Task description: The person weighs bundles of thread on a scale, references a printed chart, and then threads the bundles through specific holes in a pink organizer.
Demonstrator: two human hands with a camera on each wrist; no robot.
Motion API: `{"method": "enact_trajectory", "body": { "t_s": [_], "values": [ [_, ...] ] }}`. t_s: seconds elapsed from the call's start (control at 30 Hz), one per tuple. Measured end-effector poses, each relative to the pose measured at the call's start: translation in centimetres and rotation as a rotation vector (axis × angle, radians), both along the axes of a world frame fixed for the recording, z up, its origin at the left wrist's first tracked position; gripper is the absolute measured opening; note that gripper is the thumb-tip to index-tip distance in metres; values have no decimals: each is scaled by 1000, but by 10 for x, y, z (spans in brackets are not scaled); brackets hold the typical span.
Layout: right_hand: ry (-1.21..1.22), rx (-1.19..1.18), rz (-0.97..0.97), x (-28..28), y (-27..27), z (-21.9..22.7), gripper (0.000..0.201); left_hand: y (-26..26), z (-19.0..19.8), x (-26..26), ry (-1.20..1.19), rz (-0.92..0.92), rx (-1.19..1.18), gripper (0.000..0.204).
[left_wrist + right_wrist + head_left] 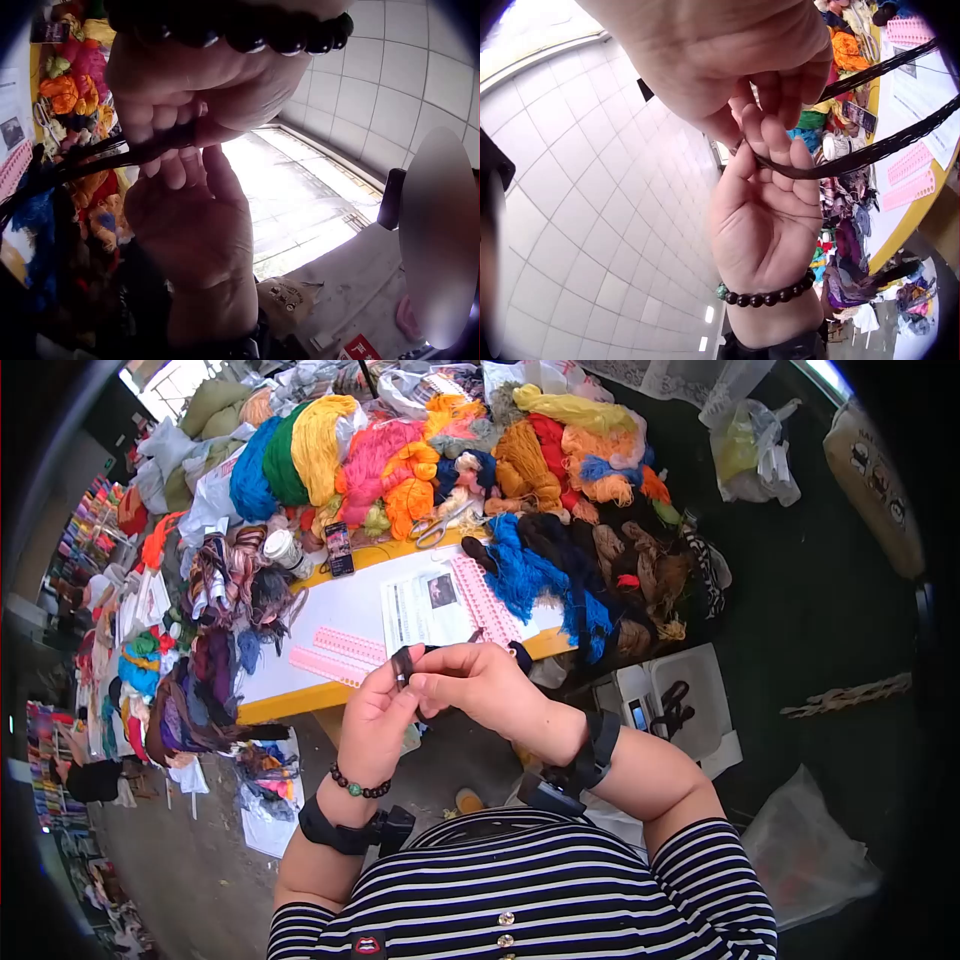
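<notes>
A dark brown-black skein of thread [862, 156] runs between both hands as two long strands. In the head view, the left hand [375, 722] pinches the dark thread [402, 665] between thumb and fingers, just past the table's front edge. Close against it, the right hand [490, 685] has its thumb and index finger curled at the same spot. Fingertips of both hands meet at the thread's end in the right wrist view. From there the strands trail toward the table, as the left wrist view also shows.
Pink perforated strips [340, 652] and a printed sheet [415, 610] lie on the white table [330, 605]. Scissors [440, 528], a phone [340, 550] and heaps of coloured yarn [390, 460] stand behind. A grey bin [690, 700] is at the right.
</notes>
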State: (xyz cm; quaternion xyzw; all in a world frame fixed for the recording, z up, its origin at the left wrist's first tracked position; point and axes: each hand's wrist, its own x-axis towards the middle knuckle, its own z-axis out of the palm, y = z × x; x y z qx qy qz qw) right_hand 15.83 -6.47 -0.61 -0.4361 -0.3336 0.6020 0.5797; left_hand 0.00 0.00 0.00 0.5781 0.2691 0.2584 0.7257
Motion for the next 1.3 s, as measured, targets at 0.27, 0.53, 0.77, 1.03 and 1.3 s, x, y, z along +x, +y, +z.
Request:
{"method": "enact_trajectory", "body": {
  "t_s": [0.27,0.53,0.77,1.03,1.3],
  "values": [
    [-16,-31,-30,-8,-5,10,15,-6,6,-6,7,-52,-22,42],
    [36,-10,-34,-5,-13,7,12,-15,5,-1,-169,5,-318,38],
    [63,-12,-15,-4,-12,2,12,-23,-10,9,-130,197,-197,32],
    [102,-84,-8,-2,-11,-9,13,-26,-16,8,-88,224,-228,30],
    [-33,-84,-13,-7,-12,-9,14,-27,-29,8,-37,231,-94,27]
  ]
}}
